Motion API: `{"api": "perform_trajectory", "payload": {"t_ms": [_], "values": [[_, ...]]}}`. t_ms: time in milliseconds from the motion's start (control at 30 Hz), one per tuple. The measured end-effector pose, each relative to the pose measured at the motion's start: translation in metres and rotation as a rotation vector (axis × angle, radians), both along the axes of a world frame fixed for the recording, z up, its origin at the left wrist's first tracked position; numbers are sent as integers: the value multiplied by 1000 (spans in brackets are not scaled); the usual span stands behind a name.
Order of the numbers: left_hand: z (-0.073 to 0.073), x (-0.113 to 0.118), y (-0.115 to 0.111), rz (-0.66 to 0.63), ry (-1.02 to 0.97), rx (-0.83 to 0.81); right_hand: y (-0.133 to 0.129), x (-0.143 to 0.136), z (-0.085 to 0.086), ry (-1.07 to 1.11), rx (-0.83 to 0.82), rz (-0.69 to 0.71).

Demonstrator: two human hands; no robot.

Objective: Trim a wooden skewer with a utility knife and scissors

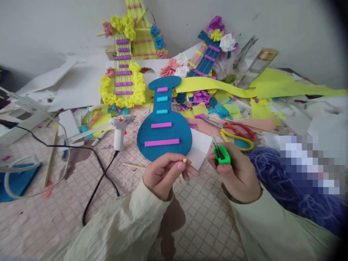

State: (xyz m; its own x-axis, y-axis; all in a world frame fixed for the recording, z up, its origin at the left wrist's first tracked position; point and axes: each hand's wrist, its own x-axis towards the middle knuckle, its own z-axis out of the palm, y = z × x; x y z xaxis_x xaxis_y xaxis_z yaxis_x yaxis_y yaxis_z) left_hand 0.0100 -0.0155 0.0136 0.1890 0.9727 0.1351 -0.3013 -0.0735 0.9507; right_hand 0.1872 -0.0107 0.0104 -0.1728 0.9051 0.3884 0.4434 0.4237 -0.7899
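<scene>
My left hand [164,175] is closed in a pinch around a small pale wooden stick [185,160], whose tip shows above my thumb. My right hand [240,175] is wrapped around green-handled scissors [223,155], their grey blades pointing up and away from me. The scissors are apart from the stick. Just beyond my left hand lies a blue guitar-shaped cutout [146,139] with pink and turquoise bars across its neck and body. A folded white paper [199,146] sits partly beneath the cutout.
A white glue gun [118,136] with a black cord stands left of the cutout. Yellow-handled scissors [239,145] and red-handled scissors [240,127] lie to the right, near purple-blue yarn [268,174]. Behind are a yellow decorated guitar [123,78], a blue one [208,59] and paper scraps.
</scene>
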Motion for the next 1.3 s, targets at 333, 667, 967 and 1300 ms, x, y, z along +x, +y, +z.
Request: {"api": "perform_trajectory", "payload": {"t_ms": [333, 667, 967, 1300], "values": [[-2, -4, 2, 140, 78, 96, -5, -12, 8, -271, 193, 78], [-7, -10, 1, 176, 379, 342, -9, -11, 3, -401, 221, 14], [-2, -13, 1, 139, 508, 451, -7, -12, 6, -437, 236, -60], [-10, -18, 9, 59, 455, 534, -6, -13, 10, -490, 274, -62]]}}
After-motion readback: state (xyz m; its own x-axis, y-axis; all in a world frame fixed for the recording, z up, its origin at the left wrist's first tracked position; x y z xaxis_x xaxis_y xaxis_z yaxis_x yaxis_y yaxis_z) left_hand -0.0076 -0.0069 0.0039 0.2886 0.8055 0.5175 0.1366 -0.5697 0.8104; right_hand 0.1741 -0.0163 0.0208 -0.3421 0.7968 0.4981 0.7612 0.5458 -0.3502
